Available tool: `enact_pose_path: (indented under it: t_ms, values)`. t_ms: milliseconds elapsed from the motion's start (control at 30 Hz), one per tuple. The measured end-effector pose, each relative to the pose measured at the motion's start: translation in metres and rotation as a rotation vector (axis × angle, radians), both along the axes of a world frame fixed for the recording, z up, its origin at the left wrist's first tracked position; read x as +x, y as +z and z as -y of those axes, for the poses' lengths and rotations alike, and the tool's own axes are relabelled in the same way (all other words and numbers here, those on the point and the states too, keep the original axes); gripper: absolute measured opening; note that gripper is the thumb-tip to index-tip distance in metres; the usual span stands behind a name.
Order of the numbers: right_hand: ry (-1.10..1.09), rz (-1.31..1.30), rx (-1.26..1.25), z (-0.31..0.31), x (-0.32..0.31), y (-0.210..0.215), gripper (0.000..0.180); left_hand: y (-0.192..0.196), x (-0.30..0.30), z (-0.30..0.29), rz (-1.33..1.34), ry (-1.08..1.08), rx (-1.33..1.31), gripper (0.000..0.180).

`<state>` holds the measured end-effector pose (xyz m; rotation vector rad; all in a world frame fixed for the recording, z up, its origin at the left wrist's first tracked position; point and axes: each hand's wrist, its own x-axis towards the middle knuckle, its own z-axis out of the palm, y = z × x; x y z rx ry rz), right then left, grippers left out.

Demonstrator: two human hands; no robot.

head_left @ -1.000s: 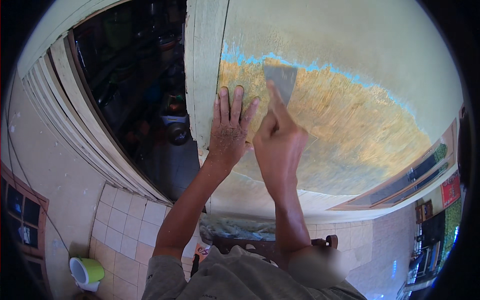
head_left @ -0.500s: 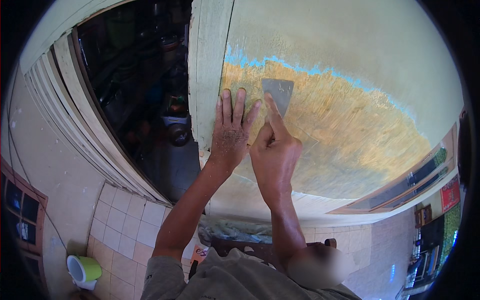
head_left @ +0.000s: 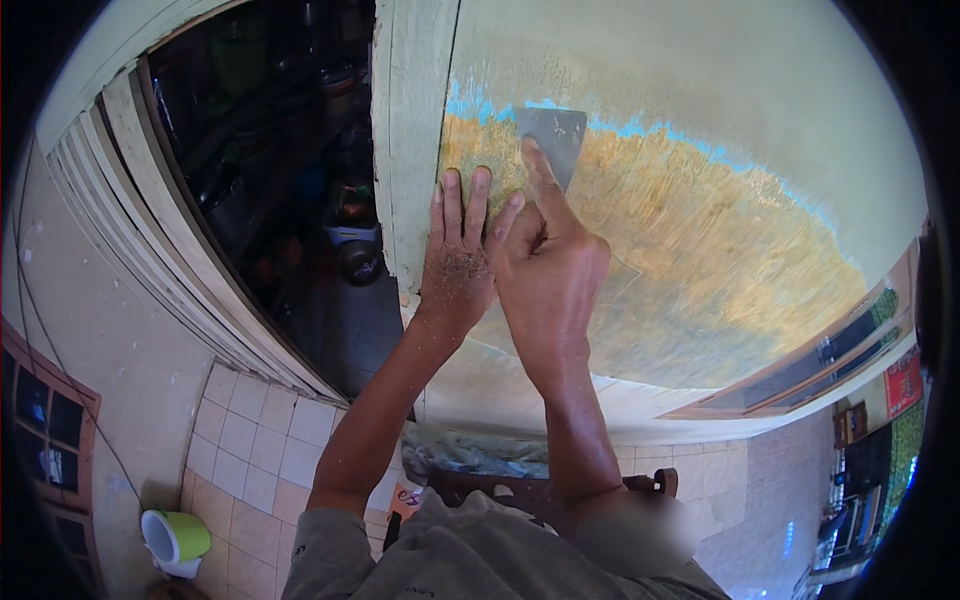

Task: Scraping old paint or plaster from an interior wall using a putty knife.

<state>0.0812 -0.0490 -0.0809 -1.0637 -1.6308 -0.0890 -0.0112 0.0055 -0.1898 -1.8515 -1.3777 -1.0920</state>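
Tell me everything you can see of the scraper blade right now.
The scraper shows as a flat, grey, metal-looking blade, wider at its far edge, lying against the door panel where pale green and blue paint meets bare yellowish wood. The right hand grips it, index finger stretched along the blade; its handle is hidden in the fist. The left hand rests flat beside it, not touching.

A red sign (head_left: 902, 381), roughly rectangular, hangs at the far right edge of the scene, above a green patch that is too small to make out. Near the person's shirt, low in the middle, a small orange label (head_left: 405, 497) with dark marks lies on the tiled floor.
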Motion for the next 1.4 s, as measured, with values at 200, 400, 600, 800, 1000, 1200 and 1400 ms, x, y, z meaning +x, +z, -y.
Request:
enact_pose_path:
  t_ms: [200, 400, 600, 800, 1000, 1200, 1400]
  values:
    - [-0.01, 0.022, 0.045, 0.004, 0.009, -0.021, 0.052, 0.0, 0.0, 0.002, -0.008, -0.006, -0.025, 0.086]
    - [0.021, 0.0, 0.048, 0.0, 0.0, 0.002, 0.053, 0.005, -0.001, 0.011, 0.054, -0.054, -0.033, 0.086]
    - [0.0, 0.011, 0.032, 0.005, 0.01, -0.017, 0.054, 0.01, 0.0, 0.015, -0.023, -0.002, -0.028, 0.099]
    - [0.025, 0.009, 0.056, 0.009, 0.01, 0.004, 0.057, 0.021, 0.002, 0.031, 0.033, -0.053, -0.097, 0.11]
    - [0.012, 0.024, 0.001, 0.007, 0.014, 0.0, 0.044, 0.032, 0.003, 0.042, 0.019, -0.027, -0.134, 0.097]
    - [0.024, 0.029, 0.011, 0.014, 0.032, -0.011, 0.051, 0.049, 0.005, 0.059, 0.183, -0.095, -0.01, 0.067]
    - [0.048, -0.008, -0.016, 0.015, 0.026, 0.009, 0.055, 0.069, 0.008, 0.045, 0.398, -0.187, 0.126, 0.052]
